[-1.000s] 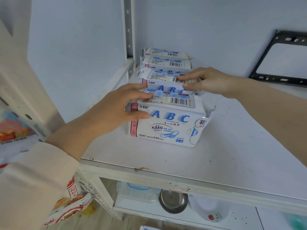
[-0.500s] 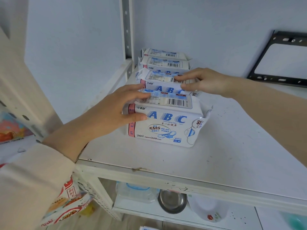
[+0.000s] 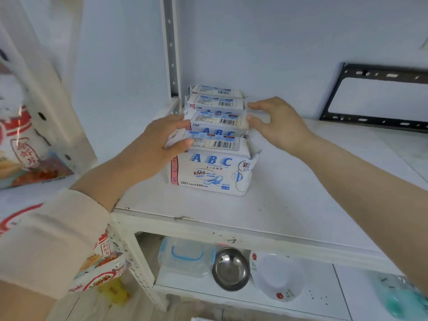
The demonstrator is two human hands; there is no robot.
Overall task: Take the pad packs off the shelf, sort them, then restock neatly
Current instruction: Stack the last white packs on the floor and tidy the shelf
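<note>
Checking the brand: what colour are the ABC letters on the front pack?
Blue letters on the white front pack; head view.

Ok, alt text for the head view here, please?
Two bare hands touch opposite ends of a row of four white-and-blue pad packs standing one behind another on a white shelf, left hand at the front two, right hand at the middle two. A lower shelf holds a clear box, a steel bowl and a white bowl.
</note>
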